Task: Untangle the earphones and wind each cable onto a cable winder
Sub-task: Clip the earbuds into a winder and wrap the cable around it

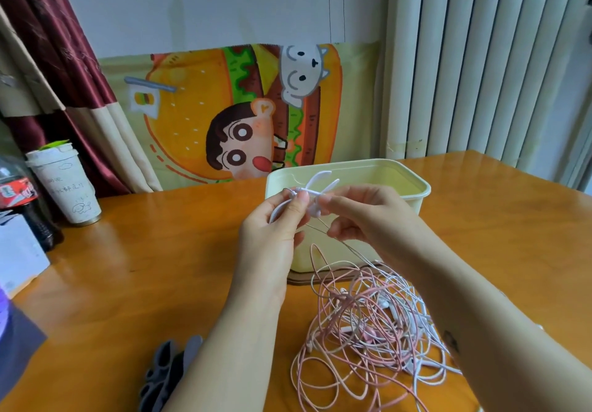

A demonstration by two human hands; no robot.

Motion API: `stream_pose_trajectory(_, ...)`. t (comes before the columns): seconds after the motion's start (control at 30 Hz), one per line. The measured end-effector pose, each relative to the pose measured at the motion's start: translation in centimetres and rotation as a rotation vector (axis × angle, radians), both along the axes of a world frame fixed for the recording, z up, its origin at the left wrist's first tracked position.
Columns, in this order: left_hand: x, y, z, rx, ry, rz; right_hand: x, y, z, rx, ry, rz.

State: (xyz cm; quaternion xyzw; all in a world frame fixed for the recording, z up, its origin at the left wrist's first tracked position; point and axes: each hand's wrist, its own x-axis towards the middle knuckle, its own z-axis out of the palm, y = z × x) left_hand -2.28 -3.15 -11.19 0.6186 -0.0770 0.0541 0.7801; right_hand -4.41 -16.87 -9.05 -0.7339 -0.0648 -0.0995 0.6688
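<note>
A tangle of pink and white earphone cables lies on the wooden table in front of me. Above it, my left hand pinches a small white cable winder with spread prongs, together with a loop of white cable. My right hand pinches the same winder from the right. A thin cable runs from my hands down into the tangle. Several grey cable winders lie near the table's front edge, left of my left forearm.
A pale yellow plastic box stands open just behind my hands. At the far left stand a white paper cup, a cola bottle and a white box. A radiator and a cartoon cloth back the table.
</note>
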Motion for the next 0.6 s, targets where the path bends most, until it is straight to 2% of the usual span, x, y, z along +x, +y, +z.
stream_pose_trajectory(0.1,0.4,0.05,0.02,-0.033,0.023,0.013,0.03,-0.24,-0.2,-0.099,-0.079,-0.09)
stream_pose_trajectory(0.3,0.5,0.15,-0.07,-0.073,0.052,-0.004,-0.26,0.46,-0.54,-0.498,-0.378,-0.217)
stream_pose_trajectory(0.6,0.4,0.66,-0.06,0.02,0.074,-0.042,-0.41,-0.32,-0.77,-0.804,-0.596,-0.234)
